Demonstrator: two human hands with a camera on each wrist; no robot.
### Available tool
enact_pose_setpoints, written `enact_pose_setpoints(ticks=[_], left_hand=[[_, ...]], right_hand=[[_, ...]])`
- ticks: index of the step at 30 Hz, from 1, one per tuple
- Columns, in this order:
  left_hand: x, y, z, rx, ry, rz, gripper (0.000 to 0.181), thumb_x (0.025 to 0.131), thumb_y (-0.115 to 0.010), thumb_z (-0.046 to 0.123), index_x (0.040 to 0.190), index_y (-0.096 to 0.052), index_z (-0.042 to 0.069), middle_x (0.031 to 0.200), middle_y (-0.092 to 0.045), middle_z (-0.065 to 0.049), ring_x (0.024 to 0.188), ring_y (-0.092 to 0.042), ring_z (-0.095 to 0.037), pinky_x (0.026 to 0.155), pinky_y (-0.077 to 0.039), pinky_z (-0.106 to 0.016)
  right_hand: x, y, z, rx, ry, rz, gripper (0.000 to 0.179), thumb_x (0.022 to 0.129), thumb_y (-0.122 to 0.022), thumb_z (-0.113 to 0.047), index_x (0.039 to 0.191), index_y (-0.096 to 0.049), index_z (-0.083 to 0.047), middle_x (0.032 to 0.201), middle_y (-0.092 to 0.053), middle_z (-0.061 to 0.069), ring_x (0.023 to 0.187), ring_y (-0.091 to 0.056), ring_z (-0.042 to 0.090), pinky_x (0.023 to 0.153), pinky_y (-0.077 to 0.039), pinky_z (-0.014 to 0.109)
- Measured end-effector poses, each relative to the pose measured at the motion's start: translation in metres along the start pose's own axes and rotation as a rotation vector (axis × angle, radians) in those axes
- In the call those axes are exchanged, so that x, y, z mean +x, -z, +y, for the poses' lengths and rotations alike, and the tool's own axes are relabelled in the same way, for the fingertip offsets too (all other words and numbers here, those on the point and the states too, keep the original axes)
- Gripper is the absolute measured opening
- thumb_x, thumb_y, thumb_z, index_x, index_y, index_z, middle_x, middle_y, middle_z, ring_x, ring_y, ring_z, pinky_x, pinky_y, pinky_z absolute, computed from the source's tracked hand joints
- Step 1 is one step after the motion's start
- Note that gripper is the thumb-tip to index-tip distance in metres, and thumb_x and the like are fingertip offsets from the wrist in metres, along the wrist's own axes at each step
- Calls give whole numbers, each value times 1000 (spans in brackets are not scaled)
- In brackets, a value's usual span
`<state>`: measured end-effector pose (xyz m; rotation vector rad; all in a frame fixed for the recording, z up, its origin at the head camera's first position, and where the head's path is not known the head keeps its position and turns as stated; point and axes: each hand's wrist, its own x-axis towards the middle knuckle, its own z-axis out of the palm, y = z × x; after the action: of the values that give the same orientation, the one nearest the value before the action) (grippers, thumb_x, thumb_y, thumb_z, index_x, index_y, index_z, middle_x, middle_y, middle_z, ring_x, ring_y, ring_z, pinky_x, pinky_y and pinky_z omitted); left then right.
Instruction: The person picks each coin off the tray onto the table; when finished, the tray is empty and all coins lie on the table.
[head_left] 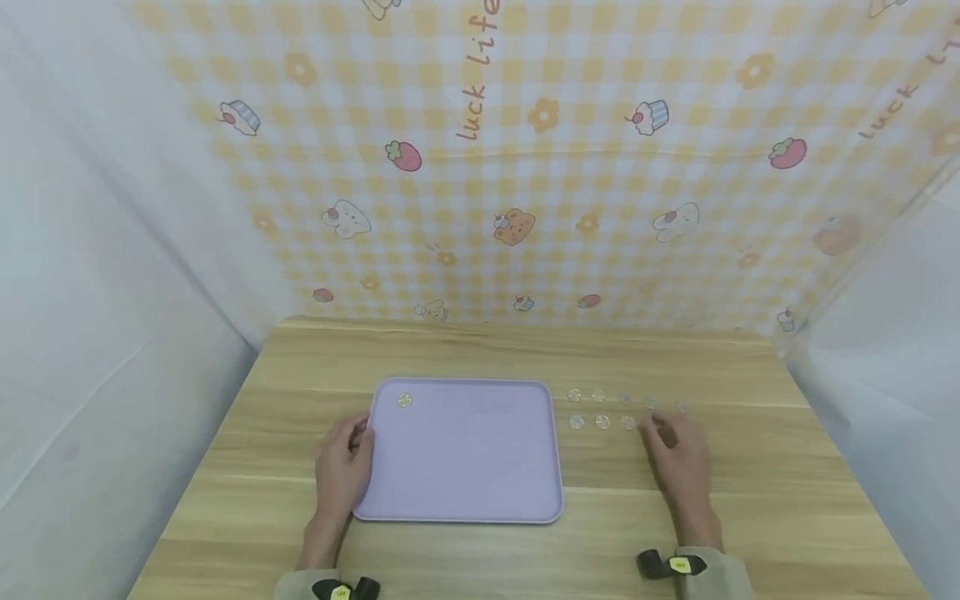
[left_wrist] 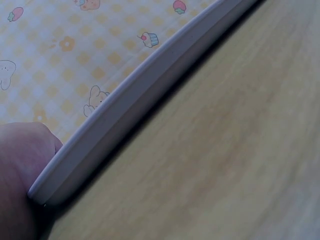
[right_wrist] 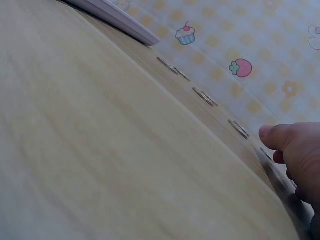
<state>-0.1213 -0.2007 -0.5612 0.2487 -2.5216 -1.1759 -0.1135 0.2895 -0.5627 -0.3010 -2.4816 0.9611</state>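
A pale purple tray (head_left: pixel 465 454) lies flat on the wooden table. My left hand (head_left: pixel 342 468) holds its left rim, with the fingers bent and the thumb against the edge. Inside the tray's upper left corner rests a small round pale-gold disc, coin-like (head_left: pixel 405 400). Several similar clear or silvery discs (head_left: pixel 602 422) lie in two rows to the right of the tray. At the right end of the lower row, my right hand (head_left: pixel 682 467) hovers low, thumb and forefinger apart. No disc shows between them, though its other fingertips are partly hidden.
The wooden table (head_left: pixel 600 533) extends around the tray. Behind it hangs a yellow checked cloth (head_left: pixel 480 183) with cartoon prints, and pale sheets (head_left: pixel 112 292) close off both sides. A camera band is strapped on each wrist.
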Motion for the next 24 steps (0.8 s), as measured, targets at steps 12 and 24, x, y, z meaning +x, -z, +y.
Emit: enact_pose_setpoints(ticks=[12,24], left_hand=[[-1,0,2,-15,-12,9,25,95,-64,11,119,-69,7,106,-71,-9,90,-67,-20,78,-56,-31],[0,2,1,6,-14,12,25,95,-64,11,119,-69,7,105,-72,-9,92,-68,-20,80,-56,-37]], right_hand=[[1,4,-1,-7,-20,-39,31,91,-74,-24,112,-69,-2,113,-69,19,112,-59,36,100,-44,53],[2,-1,2,-73,-4,-59,24,90,-75,-23,104,-70,-4,105,-68,16,107,-57,32,94,-42,49]])
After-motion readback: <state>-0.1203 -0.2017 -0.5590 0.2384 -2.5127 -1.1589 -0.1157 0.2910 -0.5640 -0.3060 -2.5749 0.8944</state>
